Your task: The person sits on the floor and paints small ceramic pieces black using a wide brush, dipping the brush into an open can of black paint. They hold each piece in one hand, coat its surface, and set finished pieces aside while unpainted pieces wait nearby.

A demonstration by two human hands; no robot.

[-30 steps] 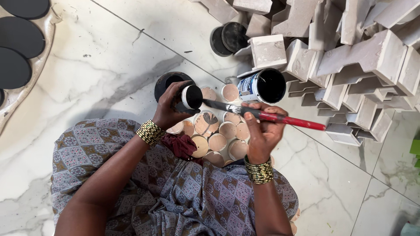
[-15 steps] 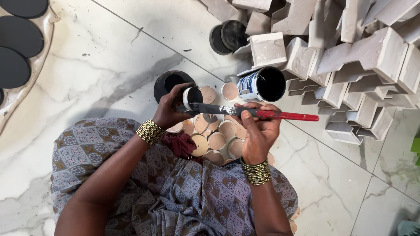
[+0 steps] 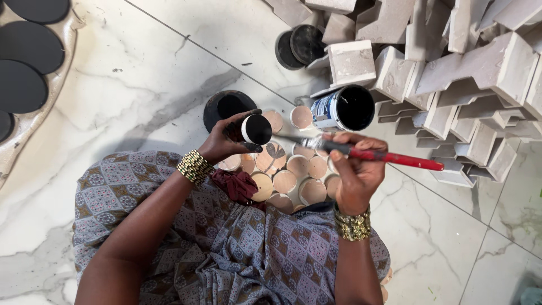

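My left hand (image 3: 223, 142) holds a small round piece (image 3: 257, 129) whose face is painted black, tilted toward the brush. My right hand (image 3: 353, 172) grips a red-handled paintbrush (image 3: 389, 158), its bristle tip reaching left to the edge of the black piece. Just beyond the brush stands an open tin of black paint (image 3: 344, 108). Below my hands several unpainted tan round pieces (image 3: 293, 181) lie packed together on the floor by my lap. A dark red cloth (image 3: 237, 185) rests on my knee.
A black lid (image 3: 228, 107) lies on the marble floor behind my left hand; two more black round things (image 3: 299, 45) sit farther back. Pale angular blocks (image 3: 451, 73) pile up at the right. Black painted discs (image 3: 28, 73) dry on a tray at far left.
The brush handle has levelled and shifted slightly, stroking across the black piece. My left hand has turned the piece a little. The view has barely moved.
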